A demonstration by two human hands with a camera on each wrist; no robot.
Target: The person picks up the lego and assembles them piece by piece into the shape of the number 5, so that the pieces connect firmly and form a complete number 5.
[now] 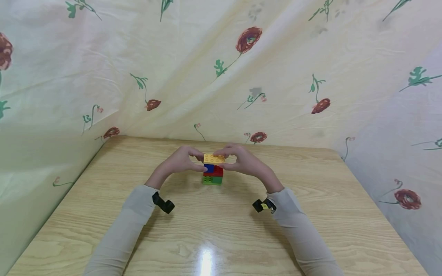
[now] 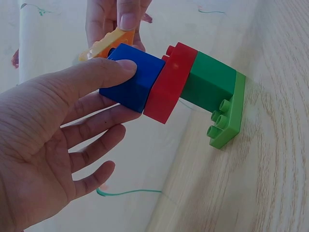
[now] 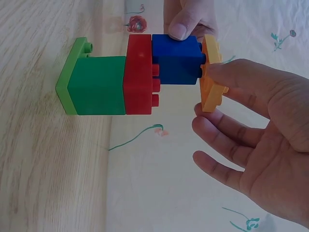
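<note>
A small tower of toy bricks stands on the table. Its base is a flat light green brick point(image 2: 231, 118), with a taller green brick point(image 3: 96, 86) on one half of it. Above that lies a thin red brick point(image 3: 138, 75), and a blue brick point(image 2: 137, 75) sits on one end of the red one. My left hand point(image 2: 58, 116) pinches the blue brick between thumb and fingers. My right hand point(image 3: 260, 111) pinches a thin yellow brick point(image 3: 211, 72), which sits at the blue brick's studs and overhangs the red brick's bare studs.
The wooden table point(image 1: 214, 226) spreads around the tower. A flowered cloth point(image 1: 193, 76) hangs behind and at both sides of it. Each wrist wears a black camera mount, one on the left point(image 1: 164, 203) and one on the right point(image 1: 264, 206).
</note>
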